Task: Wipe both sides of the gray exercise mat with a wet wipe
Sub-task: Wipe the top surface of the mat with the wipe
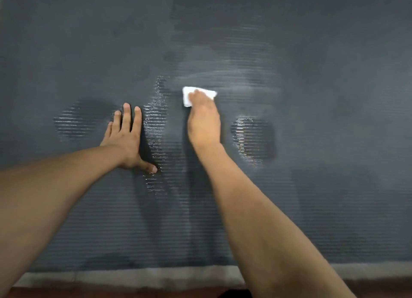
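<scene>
The gray mat [312,97] fills pretty much the whole view, laid flat with its ribbed side up, ridges running left to right. The right hand [204,121] is out near the middle of the mat, palm down on a folded white wipe [189,96], which sits flat on the mat right under the fingertips, with its left part and a far right corner poking out past the hand. As for the grip on that side, the fingers look pressed down onto the wipe, but the hand is blurry and covers them, so I honestly can't tell if they're curled around it or just flat on top. The left hand [124,139] is just to the left, planted flat on the mat with nothing in it: fingers straight and close together pointing away, thumb stuck out to the right, so a spread, relaxed grip. There are wet shiny patches on the ribs: a tall streak between the two hands, a roundish one left of the left hand, another right of the right wrist. A paler smeared band runs across the mat beyond the wipe and off to its right. Along the near edge of the mat there's a lighter strip, then a bit of reddish floor [111,294] at the very bottom
</scene>
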Motion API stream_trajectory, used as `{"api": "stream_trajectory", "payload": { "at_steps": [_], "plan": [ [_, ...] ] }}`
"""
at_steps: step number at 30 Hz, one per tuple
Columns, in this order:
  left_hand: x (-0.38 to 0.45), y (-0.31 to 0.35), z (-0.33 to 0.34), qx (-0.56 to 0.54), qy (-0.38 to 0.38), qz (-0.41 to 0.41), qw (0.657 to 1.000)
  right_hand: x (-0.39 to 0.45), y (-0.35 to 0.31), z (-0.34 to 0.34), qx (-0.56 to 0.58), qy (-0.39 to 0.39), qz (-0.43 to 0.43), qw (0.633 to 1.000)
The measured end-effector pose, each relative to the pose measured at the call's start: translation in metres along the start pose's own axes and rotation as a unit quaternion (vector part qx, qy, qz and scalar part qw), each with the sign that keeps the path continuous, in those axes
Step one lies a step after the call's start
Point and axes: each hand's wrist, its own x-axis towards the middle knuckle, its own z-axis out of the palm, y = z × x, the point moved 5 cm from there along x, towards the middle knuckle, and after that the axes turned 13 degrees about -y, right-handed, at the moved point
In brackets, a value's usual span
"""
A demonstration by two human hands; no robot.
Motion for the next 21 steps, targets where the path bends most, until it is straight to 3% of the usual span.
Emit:
{"api": "stream_trajectory", "payload": {
  "at_steps": [3,5,7,10,13,15,19,21],
  "plan": [
    [0.002,0.000,0.000,0.002,0.009,-0.001,1.000,-0.005,-0.048,0.024,-0.048,-0.093,-0.090,0.990],
    [0.002,0.000,0.000,0.000,0.013,0.011,1.000,-0.008,-0.027,0.005,-0.085,-0.108,-0.090,0.986],
    [0.002,-0.003,0.001,-0.006,0.017,0.020,1.000,-0.013,0.024,-0.030,-0.083,-0.054,-0.028,0.995],
    [0.003,-0.004,0.003,0.000,0.026,0.029,0.999,-0.038,0.108,-0.101,-0.034,0.032,0.138,0.989],
    [0.005,-0.005,0.003,0.004,0.032,0.034,0.999,-0.054,0.119,-0.119,0.030,0.097,0.243,0.965],
    [0.004,-0.006,0.005,0.007,0.037,0.029,0.999,-0.050,0.077,-0.081,0.027,0.098,0.192,0.976],
    [0.004,-0.008,0.006,-0.007,0.054,0.036,0.998,-0.054,-0.022,0.022,-0.006,-0.015,0.005,1.000],
    [0.004,-0.009,0.008,-0.013,0.063,0.047,0.997,-0.053,-0.032,0.025,-0.025,-0.058,-0.045,0.997]
  ]
}}
